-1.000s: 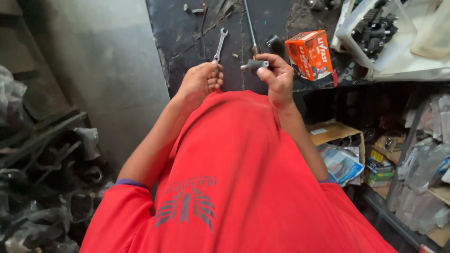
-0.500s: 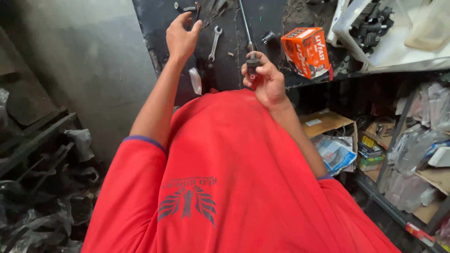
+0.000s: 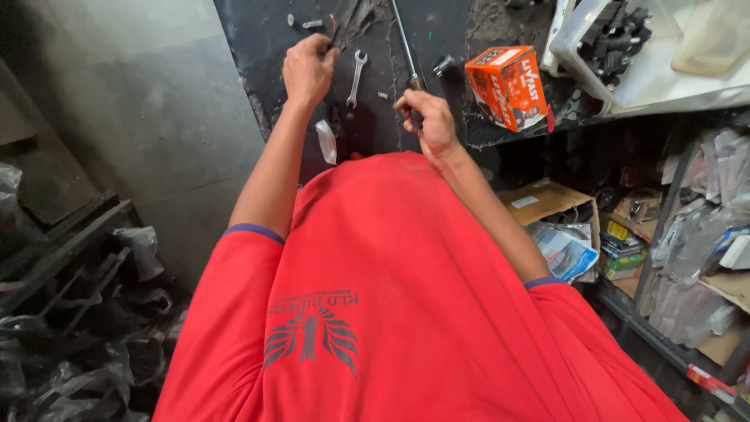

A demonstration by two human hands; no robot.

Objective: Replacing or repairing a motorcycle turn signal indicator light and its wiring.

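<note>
I see the long steel-shafted screwdriver (image 3: 408,59) lying on the dark grimy worktop (image 3: 258,47), shaft pointing away — my right hand (image 3: 426,121) has fingers curled round its handle; left hand (image 3: 307,69), arm extended, pinches a small dark tool beside the silver open-ended spanner (image 3: 355,78)

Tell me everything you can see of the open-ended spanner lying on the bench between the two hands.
The spanner is a small, slim, silver-grey metal tool with an open jaw at each end. It lies flat on the dark, grimy bench, its length running nearly straight away from the person, slightly tilted. It sits between the left hand and the right hand; neither touches it. A small bolt-like piece lies just right of its near end. It looks clean against the dirty surface.
</note>
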